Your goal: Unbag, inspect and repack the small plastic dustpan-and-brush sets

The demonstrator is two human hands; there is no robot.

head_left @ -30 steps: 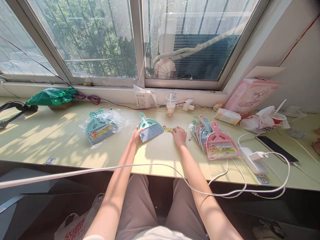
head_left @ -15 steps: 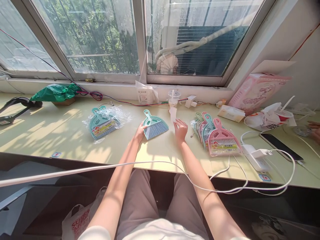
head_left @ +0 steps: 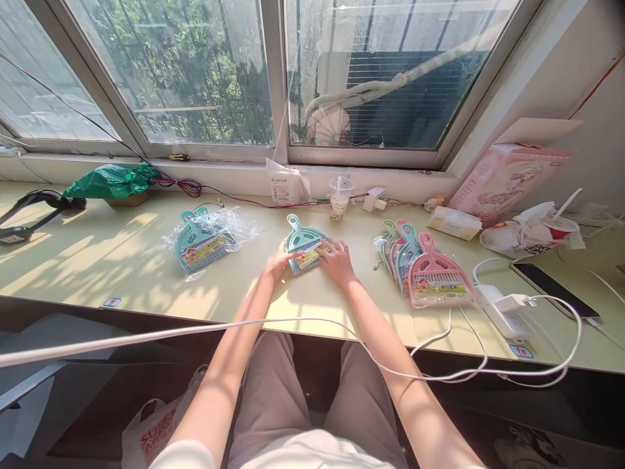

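A mint-green dustpan (head_left: 294,225) with its blue-bristled hand brush lies in front of me, handle pointing to the window. My left hand (head_left: 280,262) grips its left edge, thumb reaching over the front. Across the bristles lies a colourful printed label card (head_left: 307,256). The fingers of my right hand (head_left: 336,260) are on the card's right end, somewhat bent; their tips partly cover it. To the left is a mint dustpan set (head_left: 202,251) in loose clear plastic. Several wrapped sets stand overlapping at the right, with a pink dustpan set (head_left: 434,277) frontmost.
A drink cup (head_left: 339,200) with a straw stands behind the work. At the right are a power strip (head_left: 502,316) and a phone (head_left: 556,290). A white cable (head_left: 303,319) hangs across my forearms. A green bag (head_left: 112,182) and headphones (head_left: 36,208) are at the left.
My right hand has moved left with the card, which showed its white side and now lies printed side up over the bristles. My left thumb has come over the front.
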